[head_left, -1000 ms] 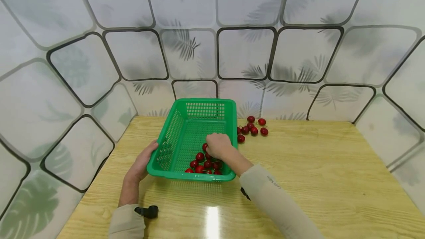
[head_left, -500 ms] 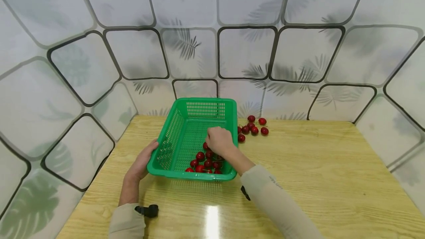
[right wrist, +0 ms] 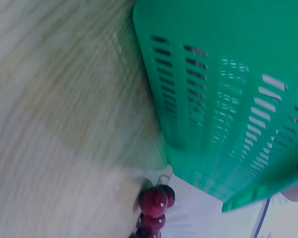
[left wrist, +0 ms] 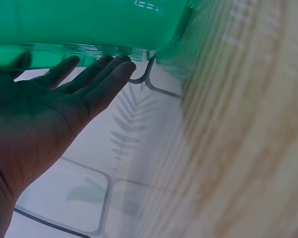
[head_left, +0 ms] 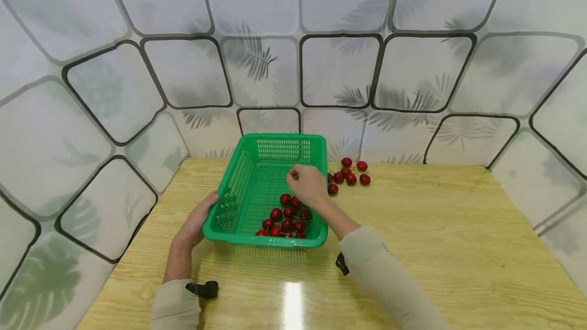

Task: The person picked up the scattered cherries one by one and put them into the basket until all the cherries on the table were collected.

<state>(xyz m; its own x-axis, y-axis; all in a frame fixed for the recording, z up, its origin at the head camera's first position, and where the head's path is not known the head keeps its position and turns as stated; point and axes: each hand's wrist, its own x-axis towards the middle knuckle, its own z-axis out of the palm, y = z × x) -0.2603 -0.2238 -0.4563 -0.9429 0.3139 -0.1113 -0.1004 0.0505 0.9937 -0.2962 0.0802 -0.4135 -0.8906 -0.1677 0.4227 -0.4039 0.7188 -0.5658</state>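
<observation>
A green plastic basket [head_left: 247,192] stands on the wooden table, with several dark red cherries [head_left: 289,212] gathered at its near right. My left hand [head_left: 196,222] touches the basket's left side near the rim. In the left wrist view its fingers [left wrist: 107,84] stretch out straight beneath the green rim. Above the basket's right half hovers my right hand [head_left: 308,183], just beyond the cherries. Its fingers are bent, with a small dark spot between thumb and forefinger; whether anything is held there is not visible. The right wrist view shows mostly the basket's slotted outer wall [right wrist: 213,99].
More cherries [head_left: 350,179] with thin stems lie loose on the table [head_left: 435,233], close by the basket's back right side. A patterned cloth wall [head_left: 339,70] rises behind the table and along both sides.
My right hand has risen up and away from the cherries in the basket, uncovering some of them. My left hand and the basket keep their place.
</observation>
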